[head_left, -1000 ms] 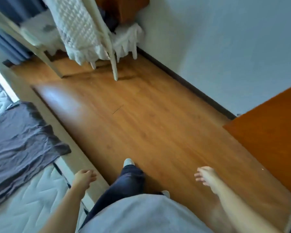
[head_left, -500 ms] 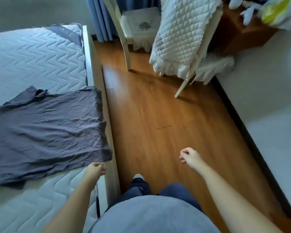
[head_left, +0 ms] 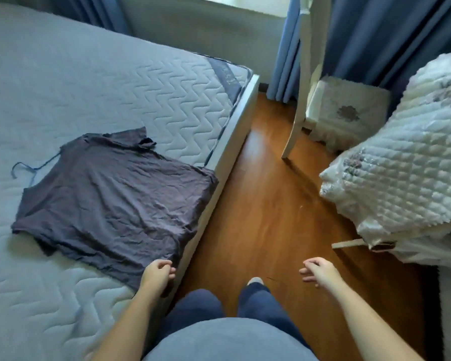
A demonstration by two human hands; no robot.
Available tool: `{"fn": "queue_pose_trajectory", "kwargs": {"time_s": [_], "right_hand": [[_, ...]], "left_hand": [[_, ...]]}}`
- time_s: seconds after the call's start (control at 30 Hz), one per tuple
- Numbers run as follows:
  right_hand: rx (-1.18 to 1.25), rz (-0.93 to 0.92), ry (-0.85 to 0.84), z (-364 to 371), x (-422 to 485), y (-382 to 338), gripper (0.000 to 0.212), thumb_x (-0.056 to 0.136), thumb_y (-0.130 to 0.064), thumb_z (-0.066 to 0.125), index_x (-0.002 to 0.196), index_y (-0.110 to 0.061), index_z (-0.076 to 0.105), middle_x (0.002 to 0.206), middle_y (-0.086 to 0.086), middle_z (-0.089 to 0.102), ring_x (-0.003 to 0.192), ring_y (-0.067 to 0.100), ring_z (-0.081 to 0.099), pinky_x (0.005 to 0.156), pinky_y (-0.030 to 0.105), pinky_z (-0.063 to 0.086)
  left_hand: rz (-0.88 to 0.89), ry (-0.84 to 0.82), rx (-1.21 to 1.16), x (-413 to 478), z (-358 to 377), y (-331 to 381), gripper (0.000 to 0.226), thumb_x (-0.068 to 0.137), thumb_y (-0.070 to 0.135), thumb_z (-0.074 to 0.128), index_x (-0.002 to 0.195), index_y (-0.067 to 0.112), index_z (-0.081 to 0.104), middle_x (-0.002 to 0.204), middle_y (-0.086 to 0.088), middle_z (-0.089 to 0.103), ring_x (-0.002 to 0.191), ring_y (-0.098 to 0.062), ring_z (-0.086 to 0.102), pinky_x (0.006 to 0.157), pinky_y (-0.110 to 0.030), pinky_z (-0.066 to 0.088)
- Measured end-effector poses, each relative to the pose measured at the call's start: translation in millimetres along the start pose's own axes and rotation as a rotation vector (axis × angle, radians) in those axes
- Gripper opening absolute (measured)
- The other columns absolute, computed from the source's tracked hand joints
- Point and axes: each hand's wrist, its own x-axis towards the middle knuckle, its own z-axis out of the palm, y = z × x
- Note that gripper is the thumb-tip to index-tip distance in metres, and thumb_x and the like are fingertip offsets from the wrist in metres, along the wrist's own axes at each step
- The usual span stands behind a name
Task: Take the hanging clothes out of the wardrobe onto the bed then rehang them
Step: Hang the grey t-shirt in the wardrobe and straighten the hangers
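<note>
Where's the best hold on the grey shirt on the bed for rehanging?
Likely the blue hanger hook sticking out at the neck of the grey shirt, approached from the hem side: the cloth lies flat, only the hook stands clear.

No legible text showing anywhere. Dark label band (head_left: 225,74) running along far right corner of bed (head_left: 102,74), carrying faint pale lettering, too blurred for reading. Grey mark sitting on cushion (head_left: 349,100), looking like flower motif, not writing.
</note>
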Motion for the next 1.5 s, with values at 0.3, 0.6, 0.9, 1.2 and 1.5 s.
{"fn": "queue_pose_trajectory", "kwargs": {"time_s": [0.3,0.6,0.9,1.2,1.5], "right_hand": [[-0.358,-0.237,-0.258,44.0,70.1,-191.4,0.012,0.095,-0.009,0.041,0.101,-0.007,0.051,0.093,0.016,0.062,0.060,0.015,0.056,0.036,0.011,0.038],[-0.574,-0.311,-0.316,150.0,104.9,-325.7,0.011,0.093,-0.005,0.042,0.096,-0.005,0.053,0.087,0.018,0.063,0.056,0.018,0.057,0.034,0.009,0.036],[-0.786,-0.420,-0.483,297.2,124.8,-441.3,0.012,0.093,-0.006,0.043,0.096,-0.005,0.054,0.073,0.005,0.062,0.063,0.019,0.059,0.052,0.022,0.040],[-0.978,-0.657,-0.586,479.7,168.0,-537.5,0.012,0.091,-0.016,0.049,0.082,-0.022,0.053,0.086,0.003,0.063,0.079,0.022,0.060,0.074,0.031,0.047],[-1.160,-1.148,-0.522,628.6,219.9,-610.7,0.047,0.090,-0.018,0.054,0.134,-0.008,0.041,0.137,0.011,0.045,0.127,0.026,0.043,0.099,0.031,0.036]], "left_hand": [[-0.114,0.311,-0.317,9.9,-25.8,7.7,0.018,0.091,-0.004,0.042,0.101,-0.004,0.058,0.087,-0.016,0.061,0.080,-0.028,0.058,0.077,-0.033,0.043],[-0.379,0.415,-0.402,107.1,-87.2,9.1,0.019,0.088,0.006,0.050,0.103,0.004,0.061,0.105,-0.021,0.066,0.097,-0.037,0.061,0.089,-0.044,0.047],[-0.334,0.488,-0.261,215.7,-200.1,83.5,0.030,0.090,0.013,0.048,0.119,0.006,0.055,0.124,-0.014,0.059,0.110,-0.032,0.054,0.086,-0.032,0.040],[-0.313,0.426,0.178,369.4,-274.7,77.1,0.082,0.082,0.048,0.059,0.145,0.014,0.019,0.156,-0.007,0.015,0.142,-0.024,0.020,0.111,-0.044,0.025],[-0.591,0.134,0.263,481.4,-265.3,51.6,0.156,0.040,0.074,0.073,0.112,0.019,-0.054,0.117,-0.006,-0.065,0.128,-0.036,-0.044,0.102,-0.073,0.009]]}}
